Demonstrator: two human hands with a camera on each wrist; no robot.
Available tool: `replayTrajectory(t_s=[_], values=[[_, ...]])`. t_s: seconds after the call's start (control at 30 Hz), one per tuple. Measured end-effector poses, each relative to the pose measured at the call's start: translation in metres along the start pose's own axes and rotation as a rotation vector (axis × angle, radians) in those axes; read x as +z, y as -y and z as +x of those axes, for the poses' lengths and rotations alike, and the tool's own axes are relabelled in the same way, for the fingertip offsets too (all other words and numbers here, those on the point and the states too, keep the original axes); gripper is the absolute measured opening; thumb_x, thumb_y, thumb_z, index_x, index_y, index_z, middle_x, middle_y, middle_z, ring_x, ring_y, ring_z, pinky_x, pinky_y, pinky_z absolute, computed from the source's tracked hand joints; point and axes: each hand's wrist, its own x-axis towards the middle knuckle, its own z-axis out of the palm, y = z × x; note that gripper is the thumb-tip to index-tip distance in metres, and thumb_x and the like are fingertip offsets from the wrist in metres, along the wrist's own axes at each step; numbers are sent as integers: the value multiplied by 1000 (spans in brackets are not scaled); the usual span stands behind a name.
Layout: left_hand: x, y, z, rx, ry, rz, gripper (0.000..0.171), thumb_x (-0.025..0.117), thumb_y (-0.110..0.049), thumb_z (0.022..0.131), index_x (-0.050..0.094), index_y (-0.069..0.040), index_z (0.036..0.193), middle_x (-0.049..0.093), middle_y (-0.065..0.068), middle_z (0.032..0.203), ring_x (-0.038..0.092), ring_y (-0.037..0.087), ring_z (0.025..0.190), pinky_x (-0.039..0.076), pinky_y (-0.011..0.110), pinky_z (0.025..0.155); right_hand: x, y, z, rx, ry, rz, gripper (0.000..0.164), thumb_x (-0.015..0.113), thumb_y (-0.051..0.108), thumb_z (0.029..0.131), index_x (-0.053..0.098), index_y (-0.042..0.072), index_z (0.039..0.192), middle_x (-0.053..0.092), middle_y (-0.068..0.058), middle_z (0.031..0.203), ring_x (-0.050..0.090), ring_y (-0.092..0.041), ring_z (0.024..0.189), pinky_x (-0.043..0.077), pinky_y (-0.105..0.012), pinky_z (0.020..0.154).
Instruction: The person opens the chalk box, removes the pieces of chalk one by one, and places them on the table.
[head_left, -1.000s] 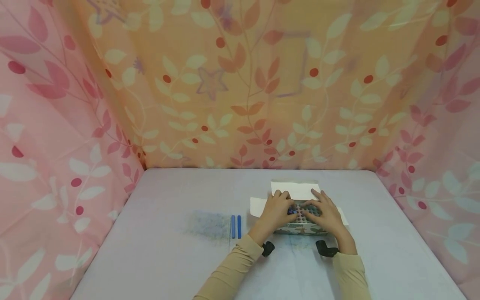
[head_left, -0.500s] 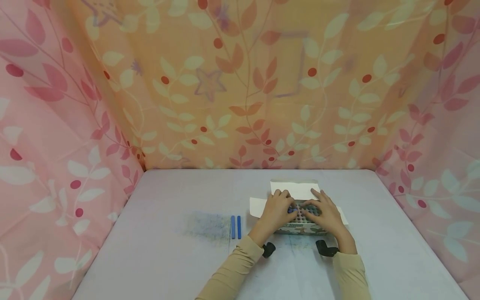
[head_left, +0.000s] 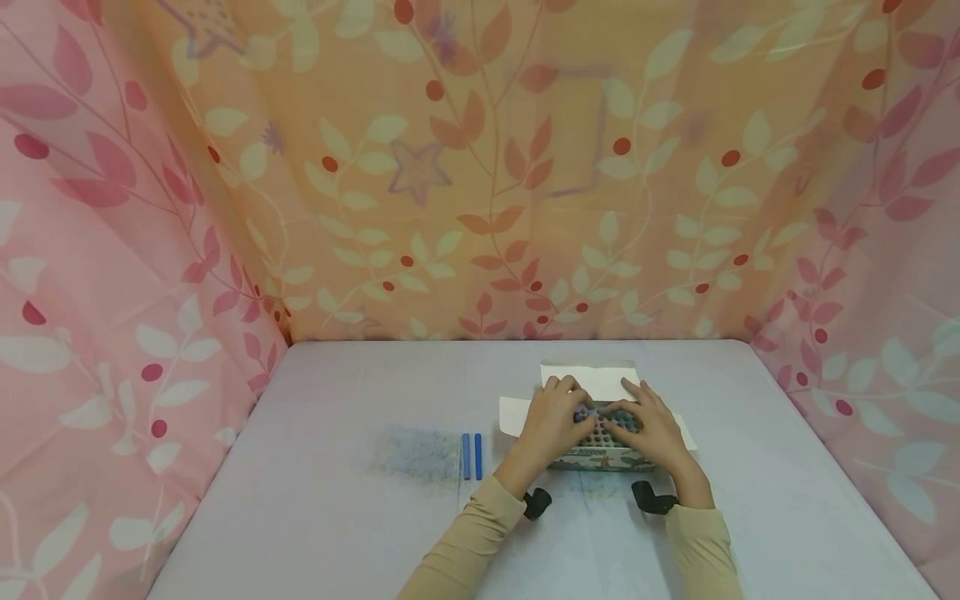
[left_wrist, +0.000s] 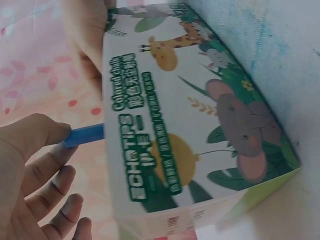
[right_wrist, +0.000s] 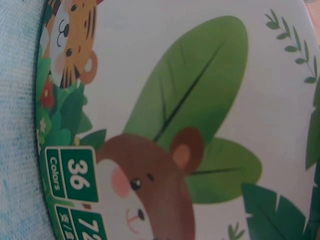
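An open cardboard box of colored chalk point(left_wrist: 200, 125) with animal pictures stands on the table, its rows of chalk tops point(head_left: 600, 429) showing in the head view. Over its left part is my left hand point(head_left: 553, 422). Thumb and index finger of this hand pinch a blue chalk stick point(left_wrist: 86, 135), whose other end is hidden behind the box's printed side in the left wrist view. My right hand point(head_left: 651, 425) rests over the box's right part, fingers spread and thumb reaching toward the middle. Only the box's printed front point(right_wrist: 165, 150) fills the right wrist view.
Two blue chalk sticks point(head_left: 472, 457) lie side by side left of the box. Beside them is a bluish chalk smudge point(head_left: 416, 452) on the white table point(head_left: 337, 542). The box's white lid flap point(head_left: 590, 381) is folded back. Patterned curtains point(head_left: 495, 167) surround the table.
My left hand has risen slightly over the box, its thumb and index finger shifting at the blue chalk. The right hand and the two chalk sticks on the table stay in place.
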Motion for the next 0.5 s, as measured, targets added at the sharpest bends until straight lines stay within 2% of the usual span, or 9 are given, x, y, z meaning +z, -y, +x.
replayTrajectory(t_s=[0.5], values=[[-25,4,-4,-22,-145,-182,10,67,-29,83,70,-22,91,56,-7,92,48,9,80,39,18,66,0,0,0,-10,-7,-3,21,72,35,79,68,22,95,35,-21,143,21,-48,134,21,-72,93]])
